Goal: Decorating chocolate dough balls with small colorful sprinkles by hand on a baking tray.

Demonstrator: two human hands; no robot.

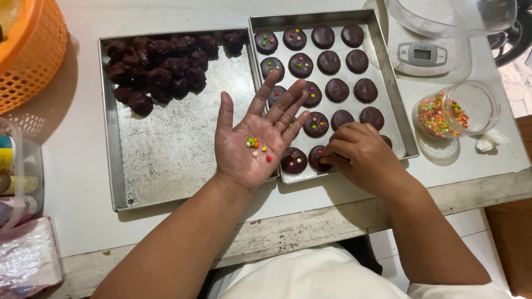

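White tabletop (pixel 77 166) carries two trays. Left hand (pixel 257 141) lies open, palm up, cradling coloured candies (pixel 256 146). At three o'clock, right hand (pixel 354 155) pinches fingertips onto a chocolate disc (pixel 317 158).

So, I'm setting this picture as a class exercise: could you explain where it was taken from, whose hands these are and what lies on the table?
The picture comes from a camera worn on the person's head, looking down at a white table. The left hand lies palm up, open, cradling small coloured candy beads. The right hand pinches at a round chocolate-coated cookie in the right metal tray. The left metal tray holds dark chocolate lumps. A clear jar of beads lies nearby.
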